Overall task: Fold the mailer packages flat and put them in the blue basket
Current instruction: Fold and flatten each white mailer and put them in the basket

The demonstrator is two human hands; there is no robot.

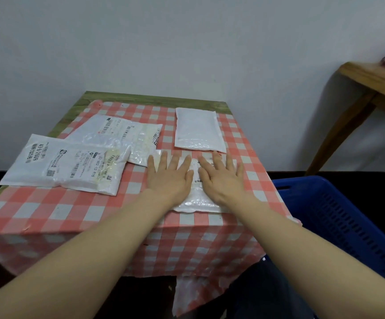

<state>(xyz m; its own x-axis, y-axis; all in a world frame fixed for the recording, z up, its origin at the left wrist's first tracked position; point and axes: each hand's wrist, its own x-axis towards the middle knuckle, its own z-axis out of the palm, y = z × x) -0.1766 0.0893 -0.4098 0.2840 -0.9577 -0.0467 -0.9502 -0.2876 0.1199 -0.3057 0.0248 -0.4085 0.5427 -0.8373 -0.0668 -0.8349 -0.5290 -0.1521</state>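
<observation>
A white bubble mailer (197,201) lies flat near the table's front edge. My left hand (169,174) and my right hand (221,176) press on it side by side, palms down, fingers straight and spread. A folded white mailer (198,130) lies behind them at the back right. Two labelled white mailers lie to the left: one near the left edge (67,165), overlapping another (122,134) behind it. The blue basket (339,217) stands low at the right of the table.
The table carries a red and white checked cloth (71,215) that hangs over its front edge. A wooden table (371,88) stands at the far right against the white wall. The floor around is dark.
</observation>
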